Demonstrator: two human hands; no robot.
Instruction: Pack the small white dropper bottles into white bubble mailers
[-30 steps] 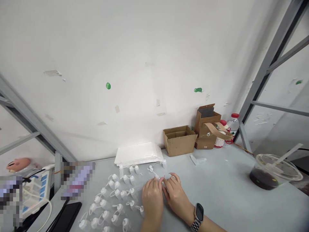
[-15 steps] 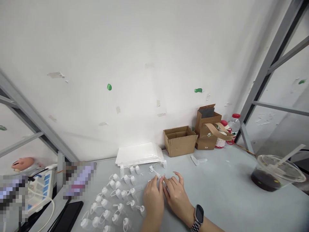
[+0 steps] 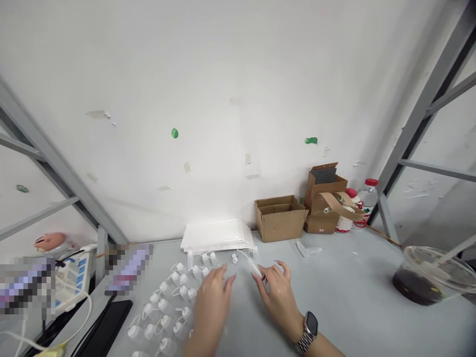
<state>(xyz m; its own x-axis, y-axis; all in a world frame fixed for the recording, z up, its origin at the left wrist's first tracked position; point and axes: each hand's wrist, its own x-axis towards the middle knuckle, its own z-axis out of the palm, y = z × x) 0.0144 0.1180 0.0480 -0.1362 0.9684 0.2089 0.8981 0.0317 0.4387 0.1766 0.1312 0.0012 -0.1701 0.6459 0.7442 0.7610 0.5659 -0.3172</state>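
My left hand (image 3: 212, 300) hovers over the right side of a group of small white squeeze bottles (image 3: 165, 307). Its thumb and fingers are apart, with nothing visible between them, and it covers some of the bottles. In my right hand (image 3: 275, 292), which wears a watch, a slim clear plastic tube (image 3: 256, 269) is pinched between thumb and fingertips, tilted toward the upper left. A small white cap (image 3: 234, 258) lies on the table just beyond the hands. The bottles have white lids with looped straps.
A stack of white sheets (image 3: 217, 234) lies against the wall, beside an open cardboard box (image 3: 280, 218) and a brown paper bag (image 3: 323, 206). Clear plastic pieces (image 3: 308, 249) lie before the box. A lidded cup of dark drink (image 3: 420, 282) stands right; a black phone (image 3: 107, 327) lies left.
My hands were together around a small clear item and have parted. The left hand moved left over the bottles and opened; the right keeps the clear tube. The view has shifted slightly left.
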